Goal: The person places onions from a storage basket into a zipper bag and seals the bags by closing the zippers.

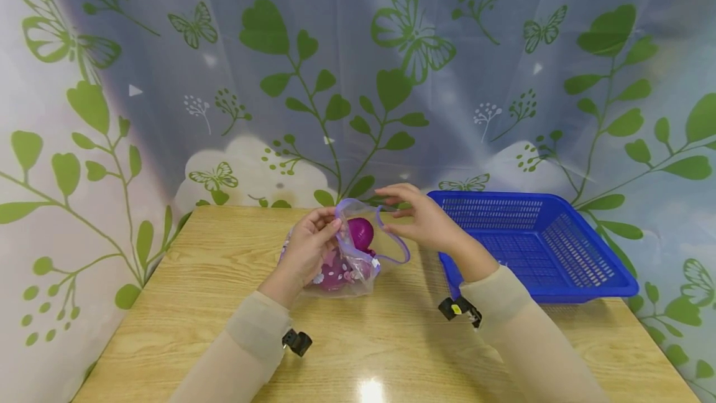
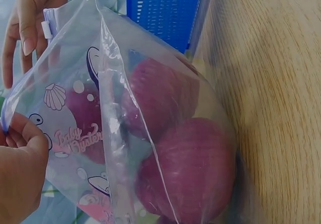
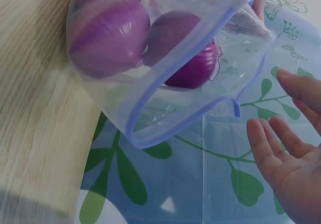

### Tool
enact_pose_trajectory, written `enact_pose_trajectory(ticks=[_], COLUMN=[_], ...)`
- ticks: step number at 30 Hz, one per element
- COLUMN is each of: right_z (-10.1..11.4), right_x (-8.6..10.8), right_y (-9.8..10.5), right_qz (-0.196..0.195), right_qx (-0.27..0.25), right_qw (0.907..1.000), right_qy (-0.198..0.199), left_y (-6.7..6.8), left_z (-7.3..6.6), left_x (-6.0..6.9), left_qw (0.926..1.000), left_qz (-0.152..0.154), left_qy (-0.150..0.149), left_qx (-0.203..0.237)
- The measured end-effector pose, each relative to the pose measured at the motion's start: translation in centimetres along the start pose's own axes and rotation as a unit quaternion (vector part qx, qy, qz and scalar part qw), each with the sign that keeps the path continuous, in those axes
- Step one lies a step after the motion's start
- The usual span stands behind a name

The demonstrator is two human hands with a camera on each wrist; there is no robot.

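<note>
Left hand (image 1: 304, 247) pinches the lilac-edged rim of a clear printed bag (image 1: 360, 278), gripping it from about 9 o'clock. Right hand (image 1: 419, 219) is released, holding nothing: its fingers are spread just beside the gaping mouth at 2 o'clock, and the right wrist view shows it apart from the rim. The bag rests near the middle of the bench (image 1: 196, 303), with purple onions (image 3: 110, 40) inside, one close to the mouth. A blue basket (image 1: 601, 292) lies at 3 o'clock.

I judge the step in hand to be managing the bag's mouth with the onions already in. If closing is meant, the next move calls for the right fingers to take the rim near its white slider (image 2: 46, 29) while the left pinch steadies the opposite edge, without creasing the soft film.
</note>
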State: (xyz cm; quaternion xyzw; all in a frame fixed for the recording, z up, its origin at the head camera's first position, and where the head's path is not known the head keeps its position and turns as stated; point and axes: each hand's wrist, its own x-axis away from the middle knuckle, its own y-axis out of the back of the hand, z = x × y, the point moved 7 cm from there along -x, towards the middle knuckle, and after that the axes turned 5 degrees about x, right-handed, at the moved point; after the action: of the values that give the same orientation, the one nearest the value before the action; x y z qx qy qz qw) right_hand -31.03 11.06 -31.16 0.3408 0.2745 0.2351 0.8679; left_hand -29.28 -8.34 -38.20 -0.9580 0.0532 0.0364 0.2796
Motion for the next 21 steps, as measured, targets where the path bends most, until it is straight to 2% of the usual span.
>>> enact_pose_trajectory(ticks=[12,21], right_z=[-0.51,-0.27], right_x=[0.37,0.50], right_y=[0.40,0.29], right_qz=[0.003,0.006], right_qx=[0.012,0.022], right_qw=[0.9998,0.9997], right_qy=[-0.016,-0.011], left_y=[0.12,0.60], left_z=[-0.12,-0.03], left_x=[0.18,0.22], left_qw=[1.0000,0.9999], left_qz=[-0.005,-0.016], left_qy=[0.002,0.001], left_qx=[-0.003,-0.006])
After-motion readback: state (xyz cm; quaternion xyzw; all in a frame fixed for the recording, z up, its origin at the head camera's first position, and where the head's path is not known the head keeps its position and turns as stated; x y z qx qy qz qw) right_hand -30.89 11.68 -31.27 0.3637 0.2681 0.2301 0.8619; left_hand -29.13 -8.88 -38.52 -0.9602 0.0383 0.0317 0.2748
